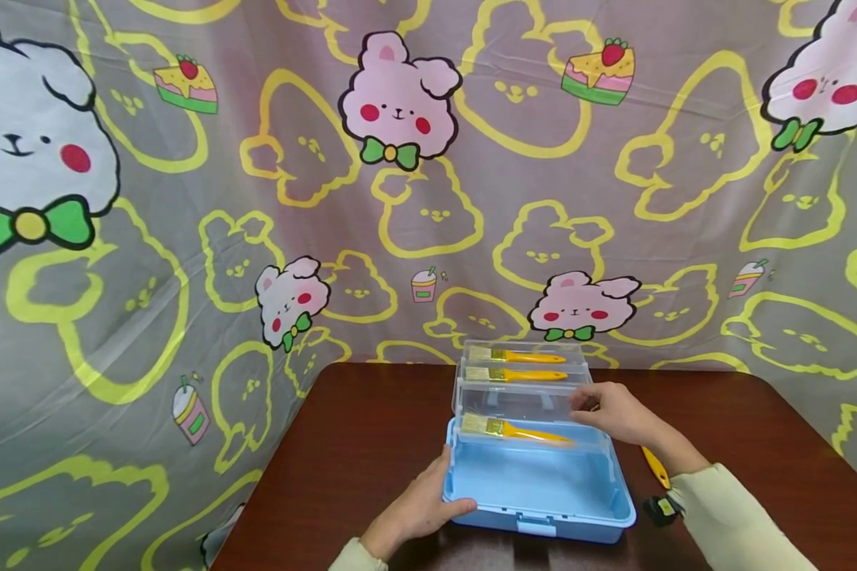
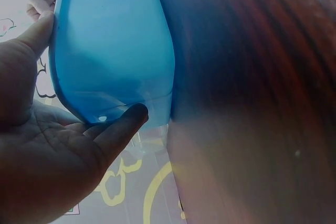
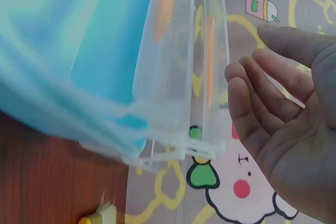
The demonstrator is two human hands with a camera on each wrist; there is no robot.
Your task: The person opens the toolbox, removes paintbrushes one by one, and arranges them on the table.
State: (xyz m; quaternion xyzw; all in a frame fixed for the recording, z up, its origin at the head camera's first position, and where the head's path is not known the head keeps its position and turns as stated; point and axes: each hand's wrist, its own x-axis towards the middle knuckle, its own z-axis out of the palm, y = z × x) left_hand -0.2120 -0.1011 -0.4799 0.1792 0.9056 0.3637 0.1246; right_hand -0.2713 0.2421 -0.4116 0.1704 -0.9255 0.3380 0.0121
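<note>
A light-blue box (image 1: 543, 476) with fold-out clear trays stands on the table, a latch on its front. One paintbrush (image 1: 536, 434) with a yellow handle lies in the lowest tray. Two more, an upper paintbrush (image 1: 532, 357) and a paintbrush (image 1: 524, 375) just below it, lie in the raised trays. My left hand (image 1: 424, 496) rests against the box's left front corner, thumb on the front and fingers along the side. Beside the right end of the trays (image 3: 210, 145), my right hand (image 1: 614, 408) hovers with loosely bent fingers and nothing in them.
Another yellow-handled brush (image 1: 655, 466) lies on the brown table (image 1: 343, 444) right of the box, partly hidden by the right forearm. A small black object (image 1: 660, 510) sits at the right cuff. A patterned cloth (image 1: 428, 198) hangs behind and around the table.
</note>
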